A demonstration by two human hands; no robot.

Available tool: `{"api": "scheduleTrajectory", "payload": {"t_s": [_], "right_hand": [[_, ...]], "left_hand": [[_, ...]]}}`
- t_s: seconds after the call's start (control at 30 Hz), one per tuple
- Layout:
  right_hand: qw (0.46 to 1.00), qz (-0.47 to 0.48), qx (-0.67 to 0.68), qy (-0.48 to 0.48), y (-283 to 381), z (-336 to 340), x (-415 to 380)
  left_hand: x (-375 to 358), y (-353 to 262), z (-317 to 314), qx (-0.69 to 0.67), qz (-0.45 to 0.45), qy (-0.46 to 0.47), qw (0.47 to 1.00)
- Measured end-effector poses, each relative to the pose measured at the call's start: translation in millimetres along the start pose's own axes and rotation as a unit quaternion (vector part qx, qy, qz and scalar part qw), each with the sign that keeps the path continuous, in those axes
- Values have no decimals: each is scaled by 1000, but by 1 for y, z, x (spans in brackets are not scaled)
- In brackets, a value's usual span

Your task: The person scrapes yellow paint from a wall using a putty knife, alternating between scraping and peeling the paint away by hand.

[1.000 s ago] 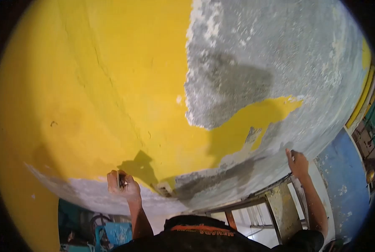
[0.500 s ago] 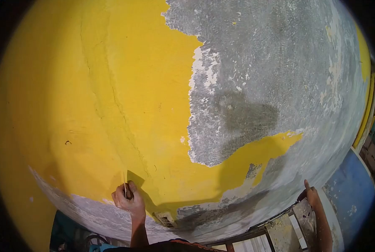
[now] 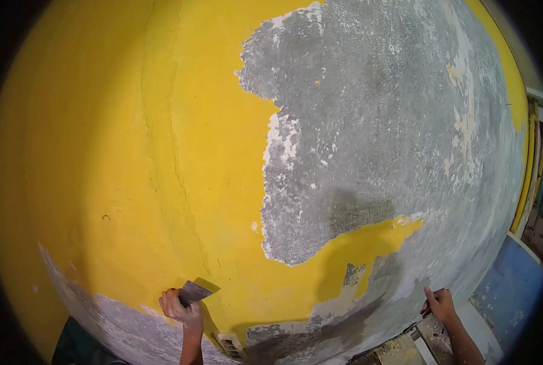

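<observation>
My left hand [image 3: 183,309] is closed around a scraper [image 3: 194,292] with a flat, wide metal blade. The blade points up and right, close to the yellow paint [image 3: 222,182] of the wall, and casts a shadow there. At the lower right, my right hand [image 3: 440,304] is closed near the bare grey part of the wall [image 3: 381,121]. Its fingers are wrapped round a small dark thing that I cannot make out. Ragged, whitish edges run between the yellow paint and the grey surface.
A socket or switch plate [image 3: 229,345] sits low on the wall, right of my left forearm. A blue panel [image 3: 508,292] stands at the lower right. Below my right hand is a paint-spattered surface [image 3: 399,353]. Yellow upright edging [image 3: 529,173] runs down the far right.
The view has tilted upward, so the wall sits lower in it. The scraper has turned from edge-on to showing its flat blade. My right hand appears lower and further left.
</observation>
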State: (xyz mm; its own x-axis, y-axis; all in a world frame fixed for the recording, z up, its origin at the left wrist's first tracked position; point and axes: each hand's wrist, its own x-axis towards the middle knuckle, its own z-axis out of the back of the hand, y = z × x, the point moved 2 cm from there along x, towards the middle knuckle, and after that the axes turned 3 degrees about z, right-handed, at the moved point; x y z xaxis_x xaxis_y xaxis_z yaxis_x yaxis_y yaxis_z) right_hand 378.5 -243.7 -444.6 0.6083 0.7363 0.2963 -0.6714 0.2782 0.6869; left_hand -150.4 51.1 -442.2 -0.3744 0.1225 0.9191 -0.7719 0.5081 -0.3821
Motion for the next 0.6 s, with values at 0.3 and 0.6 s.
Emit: {"api": "scheduleTrajectory", "payload": {"t_s": [0.3, 0.6], "right_hand": [[988, 24, -146, -31, 20, 1, -7], [982, 0, -185, -39, 23, -1, -10]], "left_hand": [[-10, 1, 3, -9, -50, 10, 999], [-24, -7, 7, -27, -144, 3, 989]]}}
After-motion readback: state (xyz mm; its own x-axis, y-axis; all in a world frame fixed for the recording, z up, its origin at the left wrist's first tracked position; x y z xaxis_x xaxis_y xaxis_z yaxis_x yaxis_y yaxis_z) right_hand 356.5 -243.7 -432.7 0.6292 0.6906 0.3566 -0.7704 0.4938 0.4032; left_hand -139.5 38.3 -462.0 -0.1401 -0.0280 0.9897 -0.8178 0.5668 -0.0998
